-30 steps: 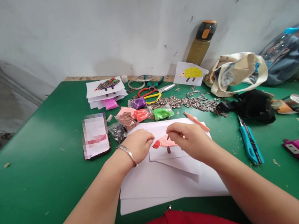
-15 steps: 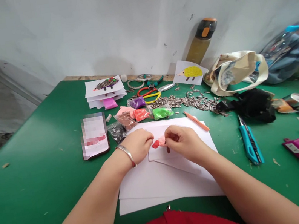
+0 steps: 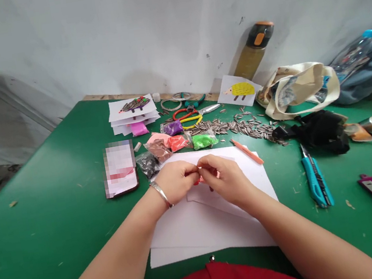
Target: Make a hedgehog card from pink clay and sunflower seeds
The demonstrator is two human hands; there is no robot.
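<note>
Right on the pink-and-red clay figure point(image 3: 198, 181), on a white paper sheet point(image 3: 251, 171), both grips close in, the left hand point(image 3: 175, 182) and right hand point(image 3: 227, 181) meeting fingertip to fingertip, and those fingers hide whether they're clamped on the clay, can't tell from here! Press too hard and that soft clay could smear across the paper, or the brown clay stub point(image 3: 211, 188) could tear loose. Just beyond sit an orange clay modelling tool point(image 3: 247, 151) and plastic bags of coloured clay point(image 3: 159, 149), with loose sunflower seeds point(image 3: 248, 126) scattered behind them on the green counter point(image 3: 44, 230), where a careless sweep of the arm could send everything flying
</note>
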